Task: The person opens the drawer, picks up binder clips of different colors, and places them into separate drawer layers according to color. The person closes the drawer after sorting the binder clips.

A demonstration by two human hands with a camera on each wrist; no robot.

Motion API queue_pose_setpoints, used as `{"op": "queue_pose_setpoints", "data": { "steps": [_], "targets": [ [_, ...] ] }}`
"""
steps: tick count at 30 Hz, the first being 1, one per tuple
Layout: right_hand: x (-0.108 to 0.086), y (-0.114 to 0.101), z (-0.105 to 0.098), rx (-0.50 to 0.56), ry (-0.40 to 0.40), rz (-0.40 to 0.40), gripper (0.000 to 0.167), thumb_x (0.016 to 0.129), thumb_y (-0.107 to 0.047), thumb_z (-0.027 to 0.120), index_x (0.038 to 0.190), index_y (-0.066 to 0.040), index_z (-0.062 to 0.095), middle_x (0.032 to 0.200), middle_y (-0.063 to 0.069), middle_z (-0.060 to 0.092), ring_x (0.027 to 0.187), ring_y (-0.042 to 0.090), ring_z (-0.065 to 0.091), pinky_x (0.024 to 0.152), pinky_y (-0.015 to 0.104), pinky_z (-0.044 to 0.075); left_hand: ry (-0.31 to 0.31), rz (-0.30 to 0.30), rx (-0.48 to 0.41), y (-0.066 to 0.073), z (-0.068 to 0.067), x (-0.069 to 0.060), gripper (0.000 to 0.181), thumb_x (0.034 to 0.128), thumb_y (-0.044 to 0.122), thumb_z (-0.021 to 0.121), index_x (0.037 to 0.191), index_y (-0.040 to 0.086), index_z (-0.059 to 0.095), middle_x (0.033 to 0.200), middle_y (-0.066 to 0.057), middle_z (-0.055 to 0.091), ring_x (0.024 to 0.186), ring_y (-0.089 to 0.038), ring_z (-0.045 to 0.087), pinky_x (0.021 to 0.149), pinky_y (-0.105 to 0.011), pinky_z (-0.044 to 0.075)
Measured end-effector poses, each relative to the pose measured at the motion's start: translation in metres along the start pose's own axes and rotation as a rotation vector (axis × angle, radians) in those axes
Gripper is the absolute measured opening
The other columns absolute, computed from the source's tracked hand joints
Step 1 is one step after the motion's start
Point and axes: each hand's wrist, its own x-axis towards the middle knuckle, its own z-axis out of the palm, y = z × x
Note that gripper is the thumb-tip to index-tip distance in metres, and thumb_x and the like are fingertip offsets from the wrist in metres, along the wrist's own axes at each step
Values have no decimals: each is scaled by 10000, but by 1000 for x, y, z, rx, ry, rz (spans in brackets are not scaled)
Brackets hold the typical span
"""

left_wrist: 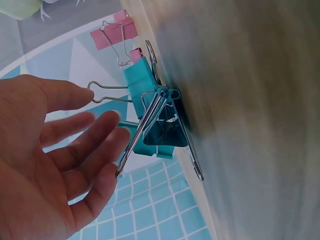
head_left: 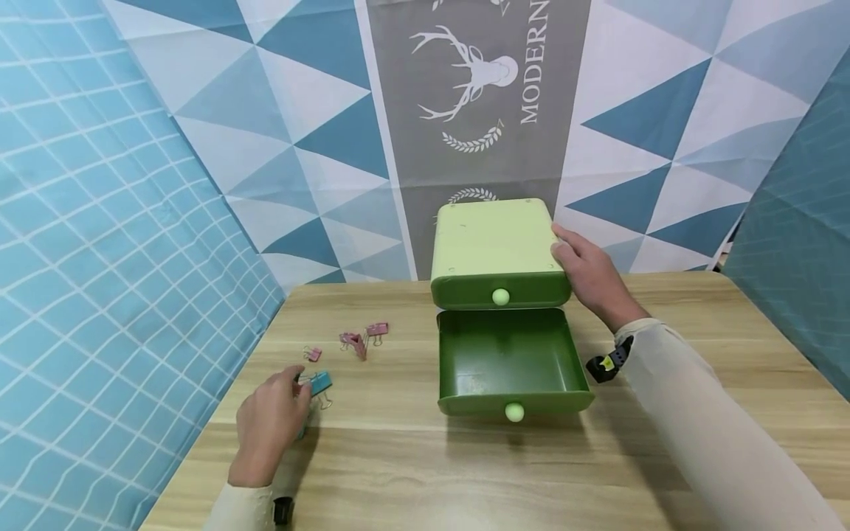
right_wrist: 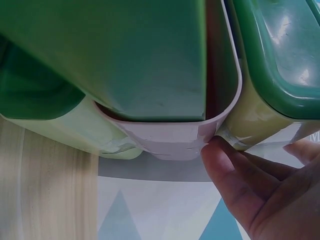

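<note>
Beside several teal binder clips [head_left: 321,382] [left_wrist: 140,80], my left hand [head_left: 268,424] [left_wrist: 65,155] has its fingers loosely bent and apart. Its thumb and little fingertip are close to wire handles in the left wrist view; contact is unclear. My right hand [head_left: 594,280] [right_wrist: 270,195] holds the right side of the green drawer unit [head_left: 494,236] [right_wrist: 170,137], thumb against it and fingers reaching behind. The lower drawer [head_left: 505,358] [right_wrist: 150,65] is pulled out with nothing visible inside; the upper drawer [head_left: 465,293] [right_wrist: 285,45] is closed.
Several pink binder clips [head_left: 377,329] [left_wrist: 115,34] lie on the wooden table [head_left: 372,457], beyond the teal ones. A patterned cloth [head_left: 332,177] hangs behind the table, and a blue gridded cloth [head_left: 99,258] hangs at the left.
</note>
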Motion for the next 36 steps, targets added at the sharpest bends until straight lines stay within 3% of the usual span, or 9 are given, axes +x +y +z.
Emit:
{"op": "queue_pose_setpoints", "data": {
  "steps": [4,8,17,26,36],
  "targets": [
    [-1,0,0,6,-3,4,627,1038,-560,327,1594,-280,259,1635,-7,241,1508,247,167,1150,595,199,-44,-7,8,0,1,1,210,926,172,687,1099,71,752,918,-76,724,661,-224,657,468,-391,457],
    [-1,0,1,2,2,3,627,1039,-556,327,1594,-271,263,1633,-8,247,1507,242,172,1153,590,199,-50,0,9,-2,2,1,155,921,170,710,1043,89,762,925,-65,726,699,-238,671,492,-420,476],
    [-1,-2,1,5,0,8,624,1038,-555,337,1592,-275,274,1631,-9,253,1505,234,176,1158,577,200,-53,36,5,-1,4,3,117,888,185,774,974,106,763,869,-43,717,611,-161,608,432,-338,408],
    [-3,-2,0,4,7,15,636,1037,-561,329,1596,-266,261,1635,-9,242,1508,243,167,1154,589,197,-9,69,27,1,4,6,116,891,191,770,985,124,764,845,-29,704,552,-146,561,410,-345,390],
    [-1,-1,2,7,-1,19,638,1033,-569,329,1595,-275,262,1634,-2,248,1506,246,178,1155,588,200,30,44,9,2,5,6,100,917,200,738,969,119,761,865,-29,725,549,-163,580,399,-356,388]
  ]
}}
